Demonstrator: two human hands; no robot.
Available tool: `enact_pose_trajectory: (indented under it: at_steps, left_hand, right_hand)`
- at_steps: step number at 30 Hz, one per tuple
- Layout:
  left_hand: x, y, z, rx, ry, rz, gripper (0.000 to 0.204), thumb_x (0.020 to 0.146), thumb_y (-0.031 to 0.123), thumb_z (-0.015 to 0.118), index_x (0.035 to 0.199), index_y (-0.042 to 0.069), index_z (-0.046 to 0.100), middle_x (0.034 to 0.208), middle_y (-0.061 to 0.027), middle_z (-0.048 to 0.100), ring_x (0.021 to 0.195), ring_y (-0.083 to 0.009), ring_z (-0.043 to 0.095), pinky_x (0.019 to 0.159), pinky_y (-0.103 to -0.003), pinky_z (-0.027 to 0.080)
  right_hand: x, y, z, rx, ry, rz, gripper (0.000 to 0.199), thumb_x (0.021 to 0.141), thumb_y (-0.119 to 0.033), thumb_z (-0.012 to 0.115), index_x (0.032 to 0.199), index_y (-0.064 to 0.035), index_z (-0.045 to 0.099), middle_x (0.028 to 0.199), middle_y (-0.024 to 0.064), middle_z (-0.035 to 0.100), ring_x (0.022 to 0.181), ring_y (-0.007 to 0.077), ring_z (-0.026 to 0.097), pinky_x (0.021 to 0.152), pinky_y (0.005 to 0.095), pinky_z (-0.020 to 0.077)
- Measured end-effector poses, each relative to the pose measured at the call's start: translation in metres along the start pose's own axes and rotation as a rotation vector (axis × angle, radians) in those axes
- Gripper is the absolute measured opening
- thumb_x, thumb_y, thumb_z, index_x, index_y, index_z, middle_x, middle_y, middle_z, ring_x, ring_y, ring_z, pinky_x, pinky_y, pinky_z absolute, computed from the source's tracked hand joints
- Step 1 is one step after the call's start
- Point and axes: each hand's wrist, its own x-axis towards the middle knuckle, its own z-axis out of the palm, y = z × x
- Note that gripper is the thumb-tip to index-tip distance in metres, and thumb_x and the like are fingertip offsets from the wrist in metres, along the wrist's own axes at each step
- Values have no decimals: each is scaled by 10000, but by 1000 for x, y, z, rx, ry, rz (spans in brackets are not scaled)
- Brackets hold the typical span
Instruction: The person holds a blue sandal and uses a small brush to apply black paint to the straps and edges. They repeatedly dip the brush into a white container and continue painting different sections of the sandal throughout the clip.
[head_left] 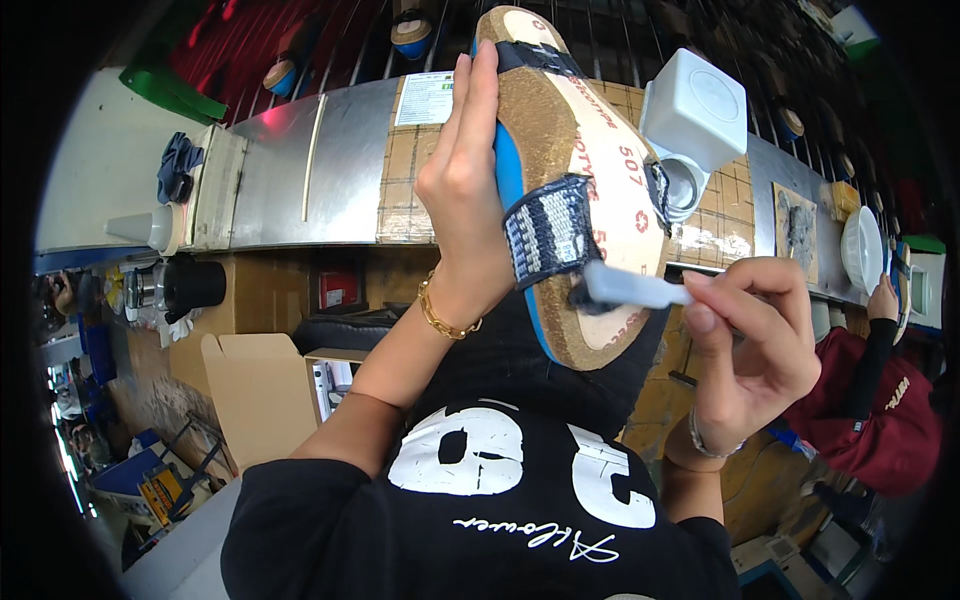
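Note:
Bottom up in front of me is a sandal on a blue last, with a brown cork-like rim and a pale printed middle. A dark woven strap wraps over its left edge, and black strap ends are folded over elsewhere. My left hand holds its left side, fingers stretched along the edge and thumb hidden behind. Between thumb and fingers, my right hand pinches the pale handle of a brush. Its dark bristles touch the sole near the end closest to me, just below the woven strap.
Beyond the sandal, a white plastic container stands on a cardboard-covered part of the metal bench. More lasts sit on a rack of rods behind. At right, a co-worker in a maroon top works beside a white bowl. An open carton is at lower left.

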Motion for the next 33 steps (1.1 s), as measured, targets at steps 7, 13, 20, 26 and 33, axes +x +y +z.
enact_pose_trajectory:
  at_steps: [7,13,20,26,33]
  left_hand:
    - [2,-3,7,123,137,95,740,799,96,812,1474,20,518,1137,-157,750,882,-155,744,726,-278,587]
    - [1,-3,4,-17,43,34,737,812,97,799,1484,25,505,1098,-145,758,889,-141,741,732,-277,597]
    - [0,-4,0,-67,-103,-135,862,715,180,869,1458,-43,493,1352,-338,576,1239,-395,618,1004,-403,530]
    - [-4,-7,-1,-254,-178,-198,763,780,134,810,1467,-5,509,1322,-293,621,1115,-318,703,913,-361,570]
    - [-11,-15,5,-357,-226,-259,681,815,89,786,1455,60,556,1170,-203,734,897,-183,755,766,-306,591]
  right_hand:
    - [-12,-11,9,-504,204,-384,403,584,-91,869,953,-248,834,967,0,590,753,150,539,721,286,357]
    - [-8,-13,7,-79,79,-191,424,587,-29,849,942,-260,831,929,-11,575,727,151,523,731,295,367]
    - [5,-8,7,-72,8,-322,442,485,-72,816,892,-243,844,853,-8,610,701,130,529,694,277,365]
    - [6,-6,1,-112,-108,-358,405,491,-116,783,875,-228,847,818,-14,601,708,137,544,709,299,365]
    - [6,2,-3,45,-109,-287,345,516,-99,790,827,-235,850,803,-6,585,750,133,552,657,276,384]
